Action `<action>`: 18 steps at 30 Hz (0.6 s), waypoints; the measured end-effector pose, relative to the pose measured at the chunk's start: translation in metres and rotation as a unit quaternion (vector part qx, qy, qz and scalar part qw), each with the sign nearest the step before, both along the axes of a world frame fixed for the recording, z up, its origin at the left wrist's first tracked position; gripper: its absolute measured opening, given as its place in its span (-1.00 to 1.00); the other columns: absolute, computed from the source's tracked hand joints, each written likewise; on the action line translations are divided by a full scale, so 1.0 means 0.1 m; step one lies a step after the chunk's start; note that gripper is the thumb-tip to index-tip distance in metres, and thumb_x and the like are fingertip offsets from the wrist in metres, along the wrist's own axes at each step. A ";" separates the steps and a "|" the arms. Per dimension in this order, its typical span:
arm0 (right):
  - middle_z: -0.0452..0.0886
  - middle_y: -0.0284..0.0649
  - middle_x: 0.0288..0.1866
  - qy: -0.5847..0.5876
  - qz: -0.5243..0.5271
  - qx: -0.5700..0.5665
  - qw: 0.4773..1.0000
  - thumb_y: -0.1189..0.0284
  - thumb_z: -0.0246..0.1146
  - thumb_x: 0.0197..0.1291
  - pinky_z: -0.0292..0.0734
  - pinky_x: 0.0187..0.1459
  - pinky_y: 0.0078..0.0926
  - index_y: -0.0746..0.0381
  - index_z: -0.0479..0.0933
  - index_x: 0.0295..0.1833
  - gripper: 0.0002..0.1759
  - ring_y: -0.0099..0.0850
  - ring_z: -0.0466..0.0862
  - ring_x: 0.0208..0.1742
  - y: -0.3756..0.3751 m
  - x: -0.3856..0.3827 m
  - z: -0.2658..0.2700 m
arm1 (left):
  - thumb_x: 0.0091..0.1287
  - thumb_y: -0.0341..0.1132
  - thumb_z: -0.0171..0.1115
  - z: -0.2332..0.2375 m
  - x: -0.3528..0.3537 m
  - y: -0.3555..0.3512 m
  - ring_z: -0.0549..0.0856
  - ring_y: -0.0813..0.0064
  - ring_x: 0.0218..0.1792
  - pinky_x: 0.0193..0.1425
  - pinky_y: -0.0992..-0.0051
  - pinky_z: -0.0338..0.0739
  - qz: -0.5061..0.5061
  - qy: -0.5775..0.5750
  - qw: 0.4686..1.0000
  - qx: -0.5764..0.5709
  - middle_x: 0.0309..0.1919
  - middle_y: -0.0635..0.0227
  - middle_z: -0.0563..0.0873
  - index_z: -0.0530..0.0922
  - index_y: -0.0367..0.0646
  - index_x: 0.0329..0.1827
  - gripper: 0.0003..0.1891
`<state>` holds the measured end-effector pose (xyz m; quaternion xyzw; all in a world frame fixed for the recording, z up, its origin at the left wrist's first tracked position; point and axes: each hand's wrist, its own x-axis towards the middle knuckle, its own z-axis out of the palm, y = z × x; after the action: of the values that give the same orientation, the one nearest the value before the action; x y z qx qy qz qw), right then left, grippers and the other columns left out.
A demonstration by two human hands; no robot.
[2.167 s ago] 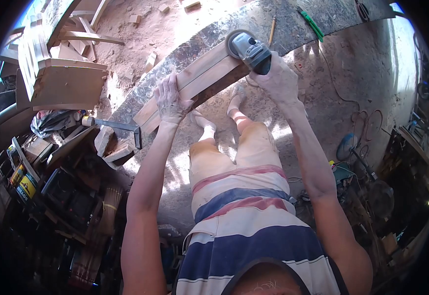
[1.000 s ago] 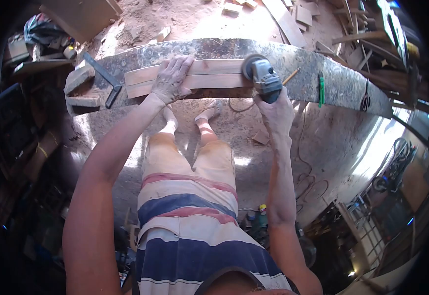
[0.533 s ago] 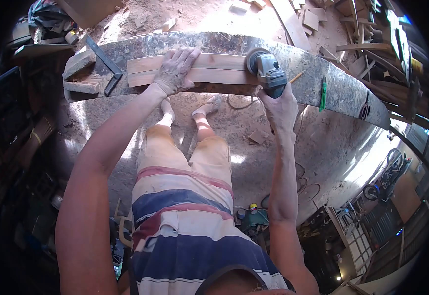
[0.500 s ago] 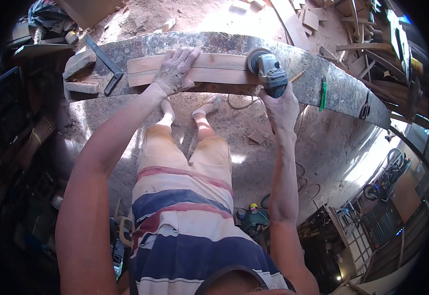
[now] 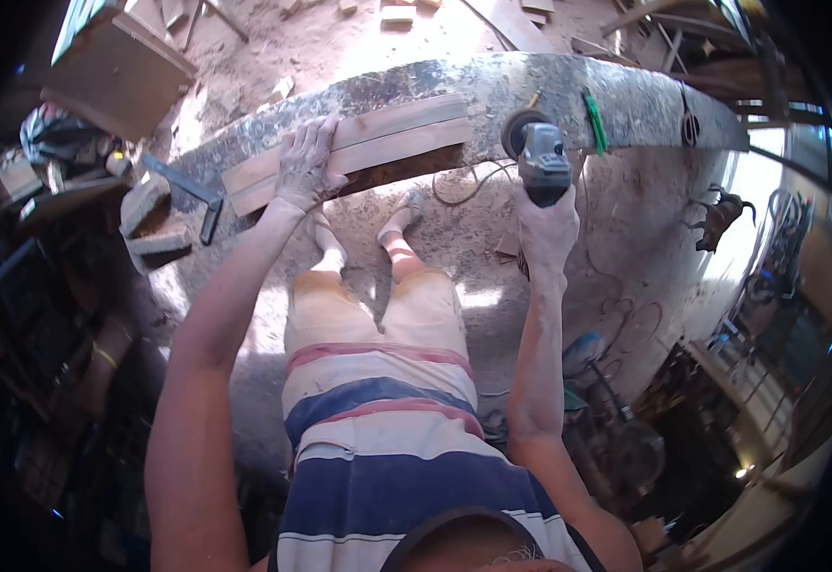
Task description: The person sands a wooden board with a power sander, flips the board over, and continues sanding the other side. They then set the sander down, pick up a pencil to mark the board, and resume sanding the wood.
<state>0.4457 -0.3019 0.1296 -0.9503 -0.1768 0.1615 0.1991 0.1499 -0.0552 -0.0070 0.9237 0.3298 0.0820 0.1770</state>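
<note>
Two pale wooden strips lie side by side along the bench, with a dark line between them. Flat across their left part rests my left hand, fingers stretched out and the thumb toward the near edge. My right hand is wrapped around the body of a grey angle grinder. Its round disc is to the right of the strips' end, apart from the wood. Whether the disc is spinning cannot be made out.
A metal square lies at the bench's left end, beside wooden blocks. Toward the right are a pencil, a green tool and scissors. A cable loops below. A dog stands on the floor at right.
The grinder has come off the strips' right end and is now apart from them. My left hand stays on the strips. The view has turned, and a dog shows at the right.
</note>
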 end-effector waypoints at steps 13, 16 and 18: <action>0.92 0.13 0.03 0.067 -0.175 0.069 0.980 0.16 0.69 0.26 0.78 0.18 0.04 0.37 0.70 0.32 -0.33 0.08 0.94 0.07 -1.30 -1.07 -0.11 | 0.42 0.34 0.56 0.45 0.83 -0.28 0.18 0.09 0.96 1.02 -0.27 -0.10 -0.194 -0.031 0.979 0.063 0.92 0.11 0.32 0.30 -0.14 0.91 0.15; 0.91 0.13 0.04 0.080 -0.190 0.063 0.976 0.16 0.70 0.25 0.78 0.18 0.05 0.37 0.69 0.33 -0.31 0.09 0.93 0.07 -1.36 -1.23 -0.15 | 0.62 0.23 0.39 0.33 1.14 -0.21 0.22 0.07 0.94 0.98 -0.32 0.00 -0.257 0.019 0.963 0.085 0.92 0.18 0.36 0.43 -0.13 0.85 -0.10; 0.90 0.14 0.05 0.093 -0.187 0.069 0.975 0.15 0.71 0.24 0.78 0.18 0.05 0.36 0.68 0.34 -0.29 0.11 0.93 0.07 -1.39 -1.28 -0.17 | 0.63 0.19 0.40 0.19 1.18 -0.16 0.23 0.07 0.94 0.98 -0.31 0.00 -0.270 0.028 0.955 0.120 0.91 0.19 0.36 0.45 -0.15 0.84 -0.13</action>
<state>0.3175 -0.4413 0.1126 -0.9314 0.0130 0.1966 0.3061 0.2684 -0.0715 0.0116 0.9946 0.0607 0.0445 0.0712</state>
